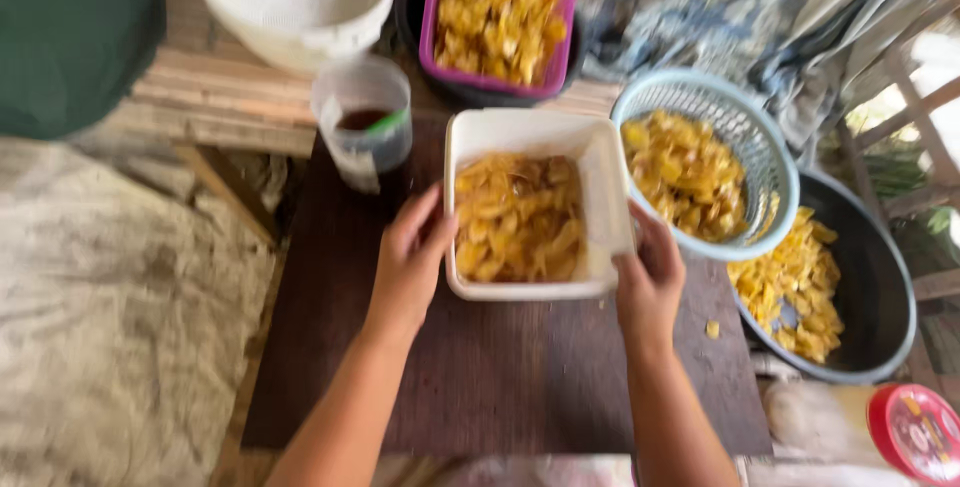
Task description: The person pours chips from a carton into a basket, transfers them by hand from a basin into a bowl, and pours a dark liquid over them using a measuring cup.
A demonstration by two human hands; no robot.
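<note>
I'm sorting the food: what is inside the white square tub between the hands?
The white square plastic tub holds glossy yellow-orange fruit pieces. They cover its bottom, so anything underneath is hidden.

White tub (600,162) glossy plastic; table (500,377) matt dark wood.

Rustic outdoor food-prep spot, worn wooden table (520,387), tubs of yellow fruit pieces (520,217)

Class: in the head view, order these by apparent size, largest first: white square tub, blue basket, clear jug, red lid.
1. White square tub and blue basket: look alike, so unranked.
2. Clear jug.
3. Red lid, though cut off by the frame edge.
</note>
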